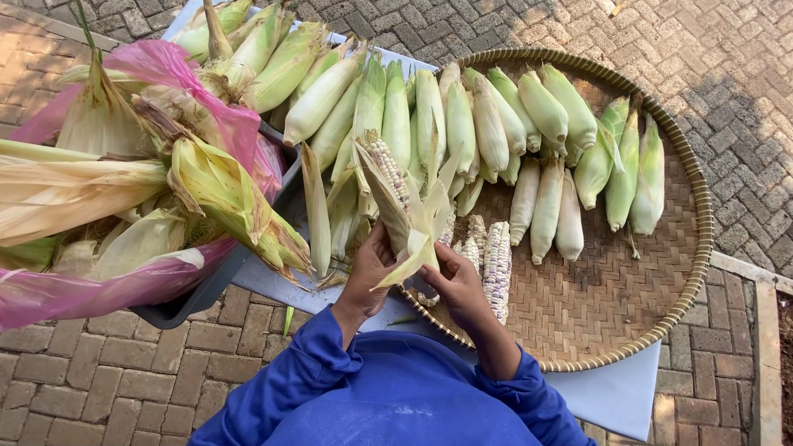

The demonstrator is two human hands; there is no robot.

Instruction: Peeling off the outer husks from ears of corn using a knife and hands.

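Both hands (pixel 413 277) grip 1 corn cob (pixel 390 169), tip apparently pointing away.

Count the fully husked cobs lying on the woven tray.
2 show clearly: speckled white-and-purple cobs and lying side by side on the woven tray, beside the right hand. More may be hidden under the hands and the husks.

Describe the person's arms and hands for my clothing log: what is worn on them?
Both arms wear bright blue long sleeves, pushed up and bunched below the elbows, leaving the forearms bare. The left hand and right hand are bare: no gloves, and no rings or watch show.
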